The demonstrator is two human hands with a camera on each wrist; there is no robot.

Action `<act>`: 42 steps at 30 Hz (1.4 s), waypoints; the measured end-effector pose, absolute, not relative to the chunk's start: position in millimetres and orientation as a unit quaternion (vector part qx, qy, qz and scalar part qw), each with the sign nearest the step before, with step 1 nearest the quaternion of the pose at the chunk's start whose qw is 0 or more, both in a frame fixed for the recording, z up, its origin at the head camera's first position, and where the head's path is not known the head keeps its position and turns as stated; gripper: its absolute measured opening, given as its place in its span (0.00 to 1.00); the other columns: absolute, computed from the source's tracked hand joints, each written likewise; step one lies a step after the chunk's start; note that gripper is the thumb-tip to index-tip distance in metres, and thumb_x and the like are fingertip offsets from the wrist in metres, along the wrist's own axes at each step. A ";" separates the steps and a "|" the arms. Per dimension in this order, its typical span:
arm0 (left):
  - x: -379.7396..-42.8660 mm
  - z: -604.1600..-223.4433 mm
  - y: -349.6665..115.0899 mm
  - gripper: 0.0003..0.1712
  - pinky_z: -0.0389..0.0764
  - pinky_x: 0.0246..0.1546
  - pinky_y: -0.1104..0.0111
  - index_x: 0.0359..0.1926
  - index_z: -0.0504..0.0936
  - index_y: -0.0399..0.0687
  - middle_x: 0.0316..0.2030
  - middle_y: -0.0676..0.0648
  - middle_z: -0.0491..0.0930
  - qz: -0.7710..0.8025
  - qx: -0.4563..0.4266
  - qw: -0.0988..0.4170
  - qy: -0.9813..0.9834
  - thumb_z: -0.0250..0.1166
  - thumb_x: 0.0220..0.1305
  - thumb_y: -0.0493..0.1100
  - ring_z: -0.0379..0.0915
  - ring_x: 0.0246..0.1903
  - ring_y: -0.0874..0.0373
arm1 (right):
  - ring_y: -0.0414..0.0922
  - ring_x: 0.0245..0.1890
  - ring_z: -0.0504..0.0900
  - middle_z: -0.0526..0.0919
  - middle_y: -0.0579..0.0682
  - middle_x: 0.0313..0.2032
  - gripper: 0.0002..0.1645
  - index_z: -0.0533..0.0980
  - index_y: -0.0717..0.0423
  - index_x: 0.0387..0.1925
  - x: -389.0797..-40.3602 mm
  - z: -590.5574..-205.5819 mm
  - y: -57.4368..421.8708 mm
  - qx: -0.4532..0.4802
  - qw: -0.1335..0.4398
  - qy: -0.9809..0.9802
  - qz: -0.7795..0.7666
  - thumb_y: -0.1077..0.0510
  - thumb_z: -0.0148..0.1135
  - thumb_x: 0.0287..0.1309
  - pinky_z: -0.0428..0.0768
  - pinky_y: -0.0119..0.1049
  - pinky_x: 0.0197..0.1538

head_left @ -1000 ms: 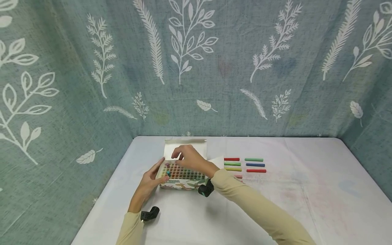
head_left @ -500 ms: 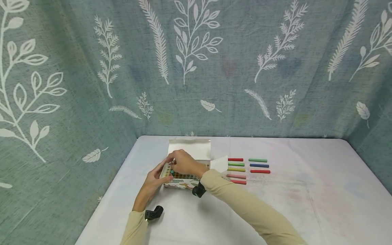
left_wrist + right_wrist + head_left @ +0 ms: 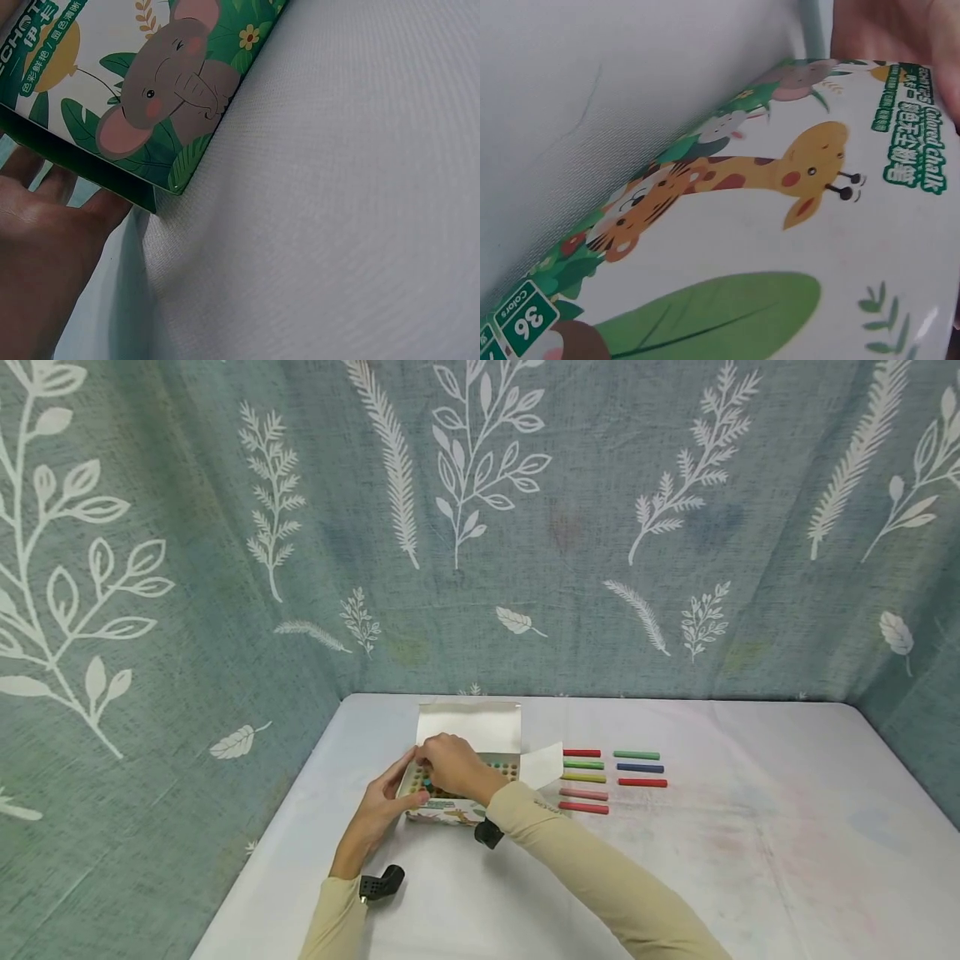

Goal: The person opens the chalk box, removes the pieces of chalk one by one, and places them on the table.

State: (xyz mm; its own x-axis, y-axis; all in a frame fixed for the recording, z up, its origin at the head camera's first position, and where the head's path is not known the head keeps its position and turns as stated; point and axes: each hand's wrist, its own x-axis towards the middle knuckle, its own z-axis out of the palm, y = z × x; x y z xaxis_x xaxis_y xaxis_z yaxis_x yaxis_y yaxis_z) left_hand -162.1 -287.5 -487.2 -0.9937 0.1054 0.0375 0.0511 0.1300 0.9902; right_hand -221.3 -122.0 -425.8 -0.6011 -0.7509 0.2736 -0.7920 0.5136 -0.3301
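Note:
An open cardboard box of colored chalk (image 3: pixel 456 812), printed with animals, stands on the table in the head view. My left hand (image 3: pixel 377 810) grips its left end, thumb near the front top edge and fingers along the side. The left wrist view shows those fingers (image 3: pixel 56 184) behind the green edge. Over the left part of the box, my right hand (image 3: pixel 457 766) reaches down with bent fingers. Its fingertips are at the back left of the chalk rows; whether they pinch a stick is hidden. A teal chalk stick (image 3: pixel 427 783) sticks up near my left thumb.
The white lid (image 3: pixel 468 727) stands open at the back, and a side flap (image 3: pixel 542 766) folds out rightward. Several chalk sticks lie right of the box in two columns, among them a yellow stick (image 3: pixel 584 777) and a blue stick (image 3: pixel 640 768). A patterned curtain (image 3: pixel 570 643) hangs behind the table (image 3: pixel 750 860).
My right hand has come down from above the box onto its back left corner, where a purple chalk stick stuck up earlier. My left hand has kept its grip. The head view has shifted slightly.

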 end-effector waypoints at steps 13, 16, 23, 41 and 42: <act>-153.0 -468.0 -271.2 0.42 0.49 0.62 0.58 0.65 0.56 0.61 0.64 0.55 0.52 0.652 0.046 0.040 0.756 0.66 0.51 0.39 0.44 0.63 0.59 | 0.37 0.30 0.78 0.81 0.46 0.32 0.11 0.81 0.55 0.33 -221.6 -428.6 -111.0 0.424 0.059 -0.858 0.283 0.68 0.57 0.50 0.75 0.23 0.33; -152.5 -466.6 -270.3 0.43 0.50 0.61 0.58 0.65 0.56 0.60 0.64 0.55 0.52 0.653 0.045 0.041 0.755 0.66 0.50 0.39 0.45 0.63 0.59 | 0.36 0.29 0.77 0.81 0.46 0.32 0.10 0.81 0.55 0.34 -222.2 -428.1 -109.9 0.420 0.058 -0.853 0.303 0.66 0.57 0.51 0.73 0.22 0.31; -153.6 -470.9 -273.9 0.42 0.48 0.62 0.55 0.65 0.55 0.58 0.65 0.52 0.51 0.652 0.063 0.041 0.755 0.65 0.52 0.38 0.42 0.64 0.57 | 0.33 0.25 0.73 0.79 0.45 0.31 0.09 0.81 0.54 0.33 -222.5 -419.2 -107.8 0.426 0.049 -0.837 0.340 0.65 0.57 0.52 0.70 0.22 0.26; -153.3 -468.3 -279.0 0.43 0.51 0.60 0.53 0.66 0.54 0.62 0.63 0.49 0.54 0.641 0.041 0.041 0.766 0.65 0.52 0.39 0.45 0.63 0.55 | 0.35 0.29 0.77 0.79 0.50 0.34 0.08 0.79 0.58 0.35 -220.2 -377.3 -80.3 0.442 0.032 -0.806 0.392 0.66 0.57 0.52 0.73 0.19 0.32; -153.0 -466.5 -277.6 0.43 0.52 0.60 0.54 0.66 0.54 0.61 0.63 0.48 0.55 0.638 0.041 0.041 0.768 0.65 0.52 0.39 0.46 0.63 0.55 | 0.35 0.30 0.77 0.79 0.50 0.35 0.08 0.79 0.58 0.35 -220.1 -376.2 -77.3 0.439 0.031 -0.806 0.396 0.66 0.57 0.52 0.73 0.20 0.32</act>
State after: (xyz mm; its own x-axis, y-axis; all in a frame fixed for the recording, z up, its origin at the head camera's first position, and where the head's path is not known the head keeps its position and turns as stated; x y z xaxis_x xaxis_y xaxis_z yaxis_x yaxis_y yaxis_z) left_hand -153.0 -277.6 -466.5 -0.9932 0.1157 -0.0097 0.0116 0.1816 0.9833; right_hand -220.1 -77.3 -376.2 -0.6125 -0.6828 0.3984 -0.7322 0.3001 -0.6114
